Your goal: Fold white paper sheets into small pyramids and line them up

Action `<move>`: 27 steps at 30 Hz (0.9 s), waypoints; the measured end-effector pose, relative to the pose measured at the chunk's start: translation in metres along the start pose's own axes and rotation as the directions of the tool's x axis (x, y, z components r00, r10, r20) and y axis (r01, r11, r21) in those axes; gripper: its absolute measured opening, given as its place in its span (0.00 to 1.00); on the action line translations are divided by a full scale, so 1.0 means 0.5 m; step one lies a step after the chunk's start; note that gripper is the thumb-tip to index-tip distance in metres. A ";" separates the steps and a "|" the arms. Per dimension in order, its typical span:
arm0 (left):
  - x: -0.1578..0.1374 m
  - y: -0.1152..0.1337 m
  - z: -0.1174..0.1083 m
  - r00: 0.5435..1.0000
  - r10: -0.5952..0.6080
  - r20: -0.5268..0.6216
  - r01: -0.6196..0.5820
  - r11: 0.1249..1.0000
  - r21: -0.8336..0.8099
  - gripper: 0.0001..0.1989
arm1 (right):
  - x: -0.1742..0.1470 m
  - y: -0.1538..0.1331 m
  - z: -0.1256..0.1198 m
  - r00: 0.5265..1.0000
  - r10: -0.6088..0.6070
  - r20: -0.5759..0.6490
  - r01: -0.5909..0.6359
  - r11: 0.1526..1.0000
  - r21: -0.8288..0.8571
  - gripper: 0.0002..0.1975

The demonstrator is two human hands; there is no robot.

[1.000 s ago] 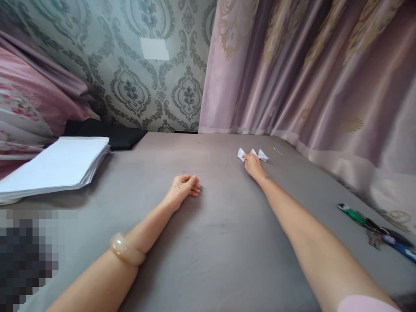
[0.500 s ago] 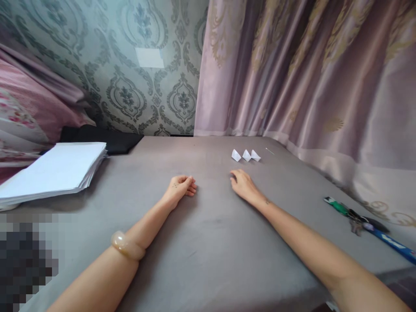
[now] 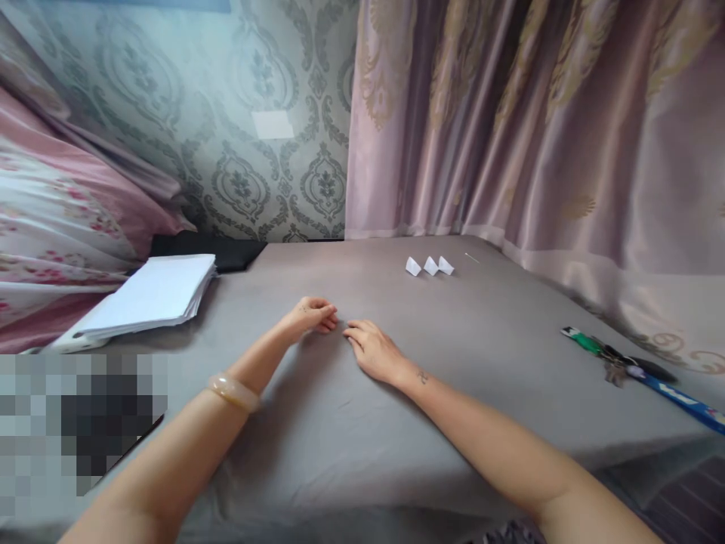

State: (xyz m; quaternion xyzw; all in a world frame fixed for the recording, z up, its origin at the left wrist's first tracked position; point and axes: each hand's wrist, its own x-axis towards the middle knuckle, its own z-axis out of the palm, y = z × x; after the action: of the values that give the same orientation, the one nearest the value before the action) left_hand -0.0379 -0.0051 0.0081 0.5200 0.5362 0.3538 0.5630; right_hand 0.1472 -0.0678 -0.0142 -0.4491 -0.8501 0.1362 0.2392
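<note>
My left hand [image 3: 315,314] is above the table's left-centre with its thumb pressed to curled fingers. Whatever the pinch may hold is too small or hidden to make out. A pale stone-like bangle [image 3: 233,392] circles that wrist. Close to its right, my right hand [image 3: 371,349] is palm down with loosely bent, slightly parted fingers and nothing visible in it. The two hands' fingertips nearly meet, a small gap between them. Beyond them stand three small folded white paper pieces [image 3: 431,266] in a row, touched by neither hand.
A thick stack of white paper [image 3: 164,291] lies at the left, near a black flat item [image 3: 226,253]. A thin white stick [image 3: 471,258] lies at the back right. Keys [image 3: 615,372] with a blue lanyard [image 3: 683,404] rest along the right side of the grey-covered table [image 3: 362,446].
My right hand has moved left and nearer to me, close to the left fingertips. The left hand stays about where it was, still pinched. The camera view has shifted slightly.
</note>
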 end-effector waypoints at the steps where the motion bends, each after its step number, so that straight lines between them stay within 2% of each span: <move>1: -0.012 0.011 -0.021 0.999 0.011 -0.031 -0.010 0.999 0.035 0.12 | -0.001 0.002 0.000 1.000 0.002 -0.007 -0.002 1.000 -0.002 0.18; 3: -0.039 0.032 -0.070 0.988 0.064 -0.144 -0.059 0.998 0.038 0.12 | -0.002 0.007 0.002 1.000 -0.001 -0.022 0.000 1.000 -0.004 0.18; 5: -0.067 0.048 -0.124 0.957 0.126 -0.260 -0.122 0.992 0.031 0.09 | -0.002 0.013 0.007 0.999 -0.006 -0.038 0.006 1.000 -0.009 0.18; 7: -0.095 0.058 -0.177 0.895 0.207 -0.396 -0.217 0.976 0.020 0.07 | 0.001 0.021 0.013 0.999 -0.019 -0.042 0.018 1.000 -0.019 0.18; 9: -0.117 0.063 -0.226 0.824 0.238 -0.514 -0.260 0.965 0.031 0.06 | 0.004 0.029 0.020 0.997 -0.043 -0.063 0.041 0.999 -0.028 0.19; 12: -0.136 0.058 -0.289 0.671 0.257 -0.696 -0.295 0.953 0.068 0.06 | 0.011 0.041 0.029 0.993 -0.082 -0.084 0.078 0.996 -0.042 0.19; 14: -0.142 0.048 -0.326 0.519 0.241 -0.820 -0.299 0.950 0.089 0.06 | 0.015 0.048 0.035 0.990 -0.103 -0.095 0.099 0.994 -0.048 0.20; 18: -0.153 0.015 -0.388 0.276 0.243 -0.930 -0.257 0.951 0.172 0.11 | 0.018 0.061 0.046 0.985 -0.112 -0.131 0.104 0.992 -0.066 0.20; 20: -0.162 -0.001 -0.413 0.198 0.264 -0.944 -0.212 0.952 0.222 0.14 | 0.019 0.067 0.051 0.985 -0.121 -0.125 0.112 0.991 -0.073 0.21; 22: -0.173 -0.016 -0.436 0.163 0.300 -0.940 -0.152 0.949 0.276 0.15 | 0.020 0.071 0.054 0.984 -0.127 -0.127 0.117 0.990 -0.082 0.21; 24: -0.184 -0.029 -0.456 0.170 0.342 -0.924 -0.082 0.940 0.332 0.15 | 0.022 0.074 0.056 0.982 -0.136 -0.132 0.125 0.988 -0.089 0.21; 25: -0.188 -0.033 -0.465 0.192 0.361 -0.912 -0.044 0.932 0.360 0.15 | 0.022 0.075 0.057 0.981 -0.139 -0.135 0.127 0.988 -0.090 0.22; 27: -0.194 -0.039 -0.478 0.266 0.388 -0.882 0.031 0.912 0.410 0.13 | 0.023 0.076 0.058 0.981 -0.135 -0.142 0.123 0.988 -0.094 0.22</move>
State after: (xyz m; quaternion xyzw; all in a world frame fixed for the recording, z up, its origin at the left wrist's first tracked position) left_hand -0.2903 -0.0527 0.0399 0.3540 0.7533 0.5541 -0.0142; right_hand 0.1529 -0.0372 -0.0523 -0.4116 -0.8623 0.0504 0.2907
